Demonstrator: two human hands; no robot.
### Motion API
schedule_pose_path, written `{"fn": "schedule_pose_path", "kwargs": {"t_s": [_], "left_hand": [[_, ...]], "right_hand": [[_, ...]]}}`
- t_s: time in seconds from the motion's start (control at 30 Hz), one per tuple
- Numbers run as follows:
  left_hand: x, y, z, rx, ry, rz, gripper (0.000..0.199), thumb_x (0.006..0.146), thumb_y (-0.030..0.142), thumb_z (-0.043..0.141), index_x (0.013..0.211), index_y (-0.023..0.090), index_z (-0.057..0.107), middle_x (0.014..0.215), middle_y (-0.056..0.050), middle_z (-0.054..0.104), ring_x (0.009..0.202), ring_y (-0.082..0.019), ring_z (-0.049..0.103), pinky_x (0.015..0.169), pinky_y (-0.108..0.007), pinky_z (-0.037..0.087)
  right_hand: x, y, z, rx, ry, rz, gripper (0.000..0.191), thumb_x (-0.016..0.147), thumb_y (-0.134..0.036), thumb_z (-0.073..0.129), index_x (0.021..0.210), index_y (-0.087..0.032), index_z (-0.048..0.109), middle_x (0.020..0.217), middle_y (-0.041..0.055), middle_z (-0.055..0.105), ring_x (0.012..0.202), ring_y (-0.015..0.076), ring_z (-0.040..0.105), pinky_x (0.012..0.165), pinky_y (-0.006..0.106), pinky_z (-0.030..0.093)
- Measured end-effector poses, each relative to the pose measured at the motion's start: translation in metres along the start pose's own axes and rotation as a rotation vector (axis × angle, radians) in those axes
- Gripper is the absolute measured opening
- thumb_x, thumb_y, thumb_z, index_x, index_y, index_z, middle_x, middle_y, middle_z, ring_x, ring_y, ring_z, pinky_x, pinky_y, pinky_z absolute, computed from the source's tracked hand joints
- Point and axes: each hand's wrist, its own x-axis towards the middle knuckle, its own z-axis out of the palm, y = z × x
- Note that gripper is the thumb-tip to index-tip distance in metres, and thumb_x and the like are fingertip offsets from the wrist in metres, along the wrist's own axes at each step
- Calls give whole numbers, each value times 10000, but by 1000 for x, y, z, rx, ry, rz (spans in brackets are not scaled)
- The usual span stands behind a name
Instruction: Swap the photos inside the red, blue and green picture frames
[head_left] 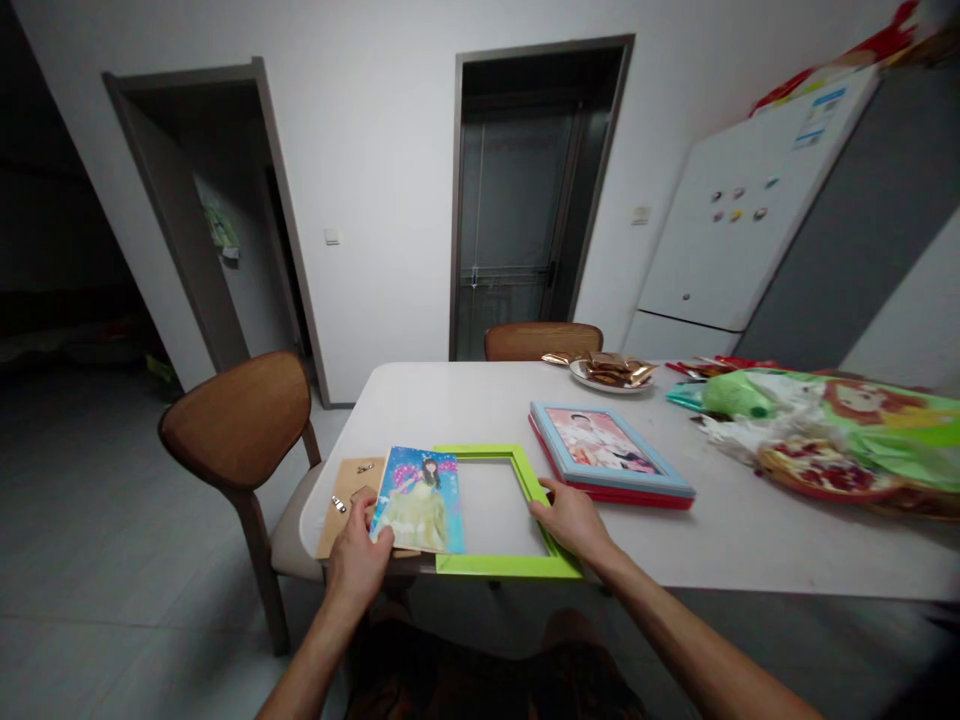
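Observation:
My left hand [358, 548] grips the lower left edge of a picture [420, 505] of a long-haired figure in a pale yellow gown on blue. The picture overlaps the left part of a lime-green photo frame [536, 490], whose opening shows a pale surface. My right hand [570, 515] is closed on the frame's right side, thumb on top; its other fingers are partly hidden. Under my left hand and the picture lies a brown backing board [341, 505] with metal clips. Right of the frame, a light blue photo frame [626, 462] holding a photo rests on a red one [637, 497].
On the white table [465, 405] stand a plate [581, 374] of wrapped snacks, a green plastic bag [810, 400] and a dish of reddish food [825, 465] at the right. Brown chairs [244, 420] flank the left and far sides. A white fridge [720, 230] stands behind.

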Motion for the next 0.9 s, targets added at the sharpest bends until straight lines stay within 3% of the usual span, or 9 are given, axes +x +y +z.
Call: {"fn": "schedule_pose_path", "kwargs": {"t_s": [0.17,0.33,0.47,0.57,0.7,0.8,0.9], "left_hand": [[-7,5,-1,256,-78,59,343,748,275,420,1079,188,425,908,-66,600,822,-216,571,658,-282,397],[-7,8,-3,461,-73,128,355,751,314,421,1078,179,448,938,-91,603,866,-243,560,707,-321,393],[-6,9,-7,510,-82,151,328,753,317,424,1040,169,481,921,-92,598,885,-233,546,748,-328,390],[-5,11,-8,501,-43,206,320,746,300,436,1022,150,494,932,-99,581,927,-233,517,793,-342,382],[-6,17,-1,417,-10,325,317,731,257,444,1022,141,494,973,-99,562,964,-234,491,837,-372,375],[-9,21,10,303,-83,469,384,689,222,474,1063,141,481,1109,-110,518,1056,-236,443,904,-386,347],[-11,24,22,232,-150,547,466,650,178,479,1112,116,468,1219,-140,445,1136,-248,384,956,-402,306]], "right_hand": [[-2,0,3,-106,13,-47,391,683,-277,442,1006,-99,572,859,135,635,794,221,583,676,267,391],[-5,0,2,-150,5,-64,356,691,-275,441,981,-119,577,854,129,619,780,221,576,659,278,392],[-7,-8,0,-109,94,-138,389,695,-263,455,1039,-113,557,952,131,578,872,220,534,740,292,386],[-8,-26,1,48,109,-236,386,692,-217,454,1040,-88,559,977,120,577,865,181,528,793,265,374],[-7,-56,10,279,25,-221,396,682,-211,458,1043,-84,560,944,105,606,714,139,552,726,249,402],[-2,-76,25,468,-73,-138,449,636,-177,482,1072,-86,539,760,62,634,619,123,545,636,231,406],[3,-92,38,724,-161,-2,548,570,-93,468,1117,-86,492,516,-33,547,442,83,456,470,190,351]]}}
